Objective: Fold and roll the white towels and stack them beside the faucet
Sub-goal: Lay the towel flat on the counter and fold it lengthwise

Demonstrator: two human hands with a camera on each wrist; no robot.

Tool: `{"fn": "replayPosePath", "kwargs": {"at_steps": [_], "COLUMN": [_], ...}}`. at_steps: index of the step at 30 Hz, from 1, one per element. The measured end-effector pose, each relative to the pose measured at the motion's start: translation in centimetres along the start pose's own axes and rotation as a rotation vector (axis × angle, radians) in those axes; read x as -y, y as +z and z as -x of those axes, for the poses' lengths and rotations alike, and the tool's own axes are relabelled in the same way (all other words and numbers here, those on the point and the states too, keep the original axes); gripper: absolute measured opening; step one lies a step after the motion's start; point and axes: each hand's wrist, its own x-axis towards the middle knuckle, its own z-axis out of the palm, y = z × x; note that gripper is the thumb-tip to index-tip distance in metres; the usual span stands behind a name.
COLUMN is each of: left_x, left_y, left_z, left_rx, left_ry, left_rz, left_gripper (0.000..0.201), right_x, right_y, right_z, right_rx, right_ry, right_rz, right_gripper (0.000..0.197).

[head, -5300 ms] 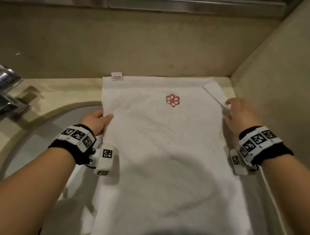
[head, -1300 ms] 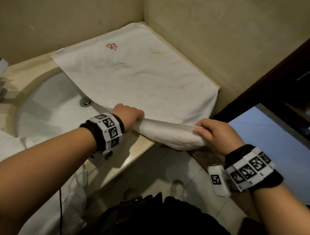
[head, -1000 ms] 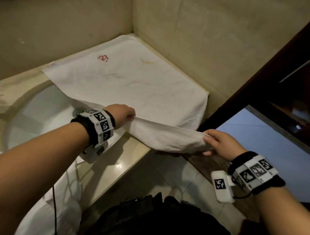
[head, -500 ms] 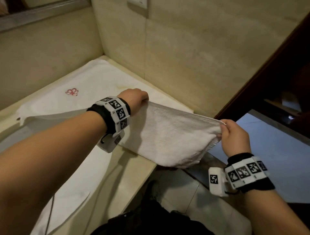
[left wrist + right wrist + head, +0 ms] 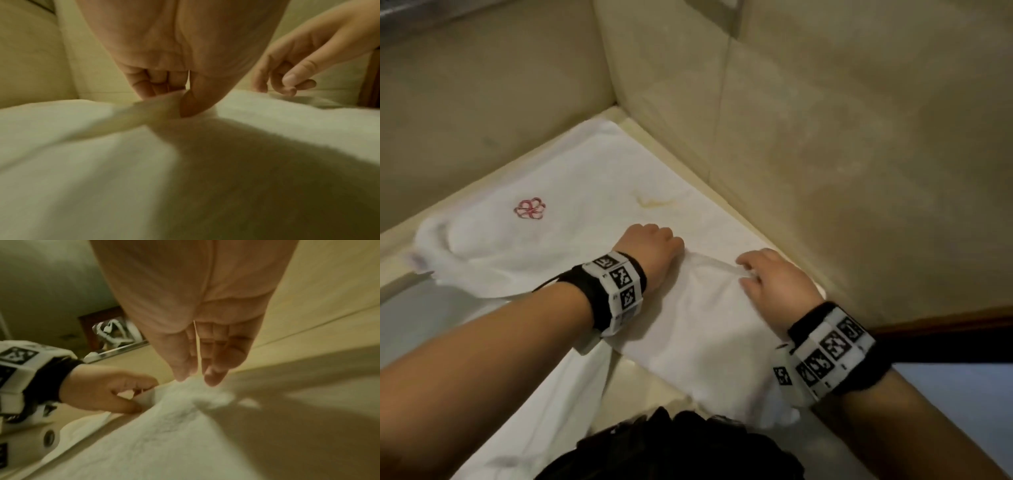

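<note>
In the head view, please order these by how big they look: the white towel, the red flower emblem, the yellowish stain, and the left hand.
1. white towel, by far the largest.
2. left hand.
3 and 4. red flower emblem and yellowish stain: they look nearly alike, and the stain's edges are faint, so I would not rank them.
</note>
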Motion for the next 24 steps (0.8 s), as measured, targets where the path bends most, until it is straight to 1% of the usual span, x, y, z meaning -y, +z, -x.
{"fn": "replayPosePath", "kwargs": {"at_steps": [2,3,6,9,12,15,18,20,24], "left_x": [2.1,3.3,6.4,9.1,12.2,14.6,16.0,16.8,19.1], "left_y": [0.2,0.3,0.6,0.7,0.6,1.0,1.4,1.4,1.0], "left_z": [1.1,1.7,3.7,6.1,8.5,11.0,12.4,13.4,15.8], "left_rx": [0.025,0.044,0.077,0.087,0.096,0.028,-0.017,0.001,0.048], "left_ry": [-0.064,-0.115,-0.216,-0.291,-0.4,-0.533,-0.602,-0.645,-0.763], "left_rz": [-0.035,-0.028,-0.012,-0.029,-0.007,0.104,0.165,0.166,0.141], "left_gripper": [0.03,0.032,0.034,0.031,0.033,0.042,0.043,0.043,0.045], "right_x": [2.5,3.6,4.7,4.5,6.3,10.8,15.6,18.0,19.8], "right_y": [1.0,1.6,2.1,1.4,1.2,3.4,6.5,7.7,7.8], "right_z": [-2.9,-4.3,-6.9,-7.9,-8.6,-10.2,-11.7,-12.8,-15.0], "right_rx": [0.136,0.198,0.288,0.353,0.346,0.328,0.338,0.327,0.311], "right_ry": [-0.061,-0.086,-0.106,-0.071,-0.105,-0.275,-0.408,-0.447,-0.46], "right_rz": [0.04,0.086,0.256,0.345,0.426,0.358,0.338,0.351,0.39], "right_gripper": [0.04,0.039,0.02,0.018,0.016,0.019,0.028,0.026,0.023]}}
